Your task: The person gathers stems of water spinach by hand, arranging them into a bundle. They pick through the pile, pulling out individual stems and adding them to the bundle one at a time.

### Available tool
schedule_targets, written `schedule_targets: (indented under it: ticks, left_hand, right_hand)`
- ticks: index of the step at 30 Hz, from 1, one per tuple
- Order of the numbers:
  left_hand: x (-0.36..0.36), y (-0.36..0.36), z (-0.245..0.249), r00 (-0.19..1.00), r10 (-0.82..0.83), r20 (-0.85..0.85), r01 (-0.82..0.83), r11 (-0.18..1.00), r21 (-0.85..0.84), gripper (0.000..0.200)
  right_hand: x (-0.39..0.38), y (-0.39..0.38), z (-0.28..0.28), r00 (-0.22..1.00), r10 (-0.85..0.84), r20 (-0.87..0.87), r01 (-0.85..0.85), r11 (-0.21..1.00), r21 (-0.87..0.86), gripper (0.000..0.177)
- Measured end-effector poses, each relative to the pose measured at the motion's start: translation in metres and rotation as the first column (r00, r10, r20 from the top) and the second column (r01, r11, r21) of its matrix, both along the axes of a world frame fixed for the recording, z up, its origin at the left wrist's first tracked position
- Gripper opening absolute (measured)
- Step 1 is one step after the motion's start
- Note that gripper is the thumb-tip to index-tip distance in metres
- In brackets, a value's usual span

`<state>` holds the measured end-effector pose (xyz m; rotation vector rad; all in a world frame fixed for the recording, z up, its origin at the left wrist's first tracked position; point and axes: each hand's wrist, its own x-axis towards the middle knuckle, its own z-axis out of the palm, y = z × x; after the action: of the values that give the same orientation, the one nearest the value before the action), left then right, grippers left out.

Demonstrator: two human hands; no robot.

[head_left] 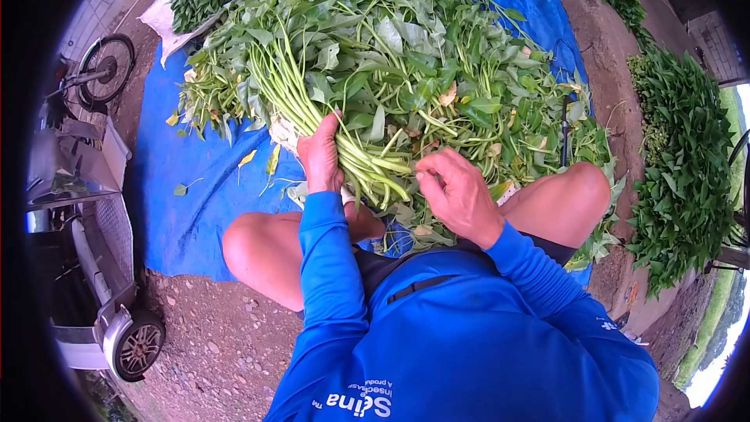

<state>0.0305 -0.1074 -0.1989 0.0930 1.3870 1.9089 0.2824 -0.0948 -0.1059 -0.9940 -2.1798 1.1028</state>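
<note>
Blue tarp (176, 195) covers part of the stony ground (211, 336) on my feed. Near its close edge I see a bundle of green stems (297, 98), slanting, with the wearer's left hand (320, 155) wrapped round it. Right-hand (459, 194) fingers curl at the stem ends; I can't tell whether they pinch any. Leafy greens (406, 55) heap toward the far edge; a spoked wheel (109, 70) stands beyond the left edge.

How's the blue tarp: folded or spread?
Spread. The blue tarp lies out over the ground beneath the heap of leafy greens, with bare, wrinkled blue showing on both sides.
</note>
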Motion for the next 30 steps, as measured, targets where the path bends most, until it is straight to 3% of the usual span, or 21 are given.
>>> schedule_targets:
  ticks: [1, 3, 6, 7, 9, 10, 12, 13, 16, 18, 19, 21, 23, 26, 29, 30]
  left_hand:
    - [0.006, 0.000, 0.005, 1.000, -0.004, 0.001, 0.004, 1.000, -0.006, 0.027]
    - [0.019, 0.003, 0.022, 1.000, -0.015, -0.003, 0.015, 1.000, -0.010, 0.029]
    - [0.015, 0.000, 0.011, 0.997, -0.051, -0.056, 0.048, 0.997, -0.057, 0.034]
    - [0.012, 0.000, 0.009, 0.996, -0.051, -0.075, 0.045, 0.996, -0.077, 0.036]
    - [0.001, -0.006, -0.001, 0.996, -0.082, 0.045, 0.083, 0.996, -0.032, 0.044]
    - [-0.007, -0.012, -0.010, 0.994, -0.107, -0.029, 0.103, 0.989, -0.110, 0.040]
    - [0.004, -0.008, 0.029, 1.000, 0.020, 0.012, -0.019, 0.993, -0.115, 0.027]
    - [-0.005, -0.011, 0.032, 1.000, 0.003, -0.016, -0.005, 0.996, -0.089, 0.025]
    - [-0.022, -0.017, 0.048, 0.993, 0.051, -0.107, -0.066, 0.988, -0.137, 0.028]
    - [-0.028, -0.021, 0.061, 0.981, 0.067, -0.184, -0.091, 0.988, -0.123, 0.030]
    - [-0.028, -0.019, 0.067, 0.976, 0.081, -0.201, -0.104, 0.989, -0.108, 0.030]
    - [-0.030, -0.016, 0.066, 0.972, 0.089, -0.217, -0.118, 0.985, -0.125, 0.031]
    - [-0.032, -0.012, 0.064, 0.962, 0.090, -0.257, -0.130, 0.981, -0.146, 0.031]
    - [-0.034, -0.008, 0.053, 0.967, 0.076, -0.244, -0.103, 0.989, -0.101, 0.030]
    - [-0.030, -0.010, 0.056, 0.985, 0.037, -0.166, -0.059, 0.990, -0.131, 0.031]
    - [-0.029, -0.010, 0.057, 0.989, 0.027, -0.143, -0.047, 0.990, -0.135, 0.031]
  right_hand:
    - [-0.015, 0.002, 0.006, 0.997, -0.036, -0.062, 0.034, 0.999, -0.032, 0.018]
    - [-0.052, 0.014, 0.001, 1.000, -0.021, 0.007, 0.021, 0.998, 0.053, 0.025]
    - [-0.088, 0.034, -0.049, 0.989, 0.104, -0.108, -0.092, 0.989, 0.113, 0.027]
    - [-0.086, 0.029, -0.039, 0.985, 0.115, -0.129, -0.094, 0.982, 0.161, 0.024]
    - [-0.072, 0.014, -0.023, 0.935, 0.184, -0.302, -0.255, 0.942, -0.217, 0.018]
    - [-0.060, 0.004, -0.011, 0.918, 0.205, -0.339, -0.321, 0.887, -0.332, 0.012]
    - [-0.031, -0.015, 0.001, 0.909, 0.165, -0.382, -0.350, 0.801, -0.485, 0.015]
    - [-0.017, -0.017, 0.003, 0.906, 0.139, -0.401, -0.362, 0.747, -0.558, 0.016]
    - [0.023, 0.002, -0.017, 0.927, 0.376, 0.018, -0.335, 0.846, -0.415, 0.021]
    - [0.031, 0.024, -0.058, 0.918, 0.298, 0.261, -0.299, 0.954, -0.036, 0.022]
    - [0.031, 0.043, -0.075, 0.904, 0.219, 0.367, -0.297, 0.939, 0.170, 0.023]
    - [-0.003, 0.074, -0.089, 0.923, 0.001, 0.384, 0.026, 0.998, -0.063, 0.022]
    - [-0.034, 0.099, -0.120, 0.875, -0.137, 0.464, 0.095, 0.989, 0.114, 0.021]
    - [-0.055, 0.129, -0.175, 0.760, -0.300, 0.577, 0.066, 0.918, 0.390, 0.025]
    - [-0.047, 0.137, -0.176, 0.797, -0.289, 0.531, 0.074, 0.919, 0.388, 0.024]
    - [-0.044, 0.141, -0.163, 0.764, -0.221, 0.606, 0.076, 0.964, 0.255, 0.029]
